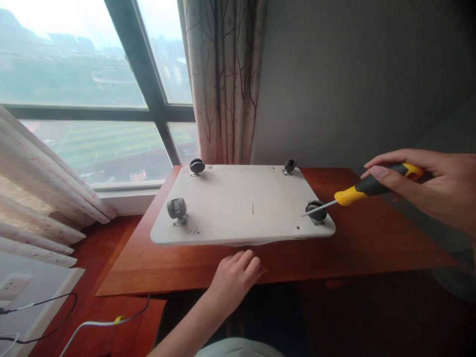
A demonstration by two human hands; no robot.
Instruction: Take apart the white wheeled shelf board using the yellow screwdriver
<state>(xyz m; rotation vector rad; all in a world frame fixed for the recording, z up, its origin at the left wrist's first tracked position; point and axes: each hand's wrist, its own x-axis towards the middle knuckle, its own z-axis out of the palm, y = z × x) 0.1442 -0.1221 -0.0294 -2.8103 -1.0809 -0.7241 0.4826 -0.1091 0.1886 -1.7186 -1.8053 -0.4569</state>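
White board (223, 193) with illegible scribble (193, 230)

No text can be read; the white board (226, 198) bears unclear marks (194, 230)

The bare left forearm (195, 320) slants up to the left hand (235, 276), its fingers (247, 260) curled and fingertips hidden; the right hand (427, 181) enters from the right, gripping, thumb (388, 175) stretched forward, fingers bent around
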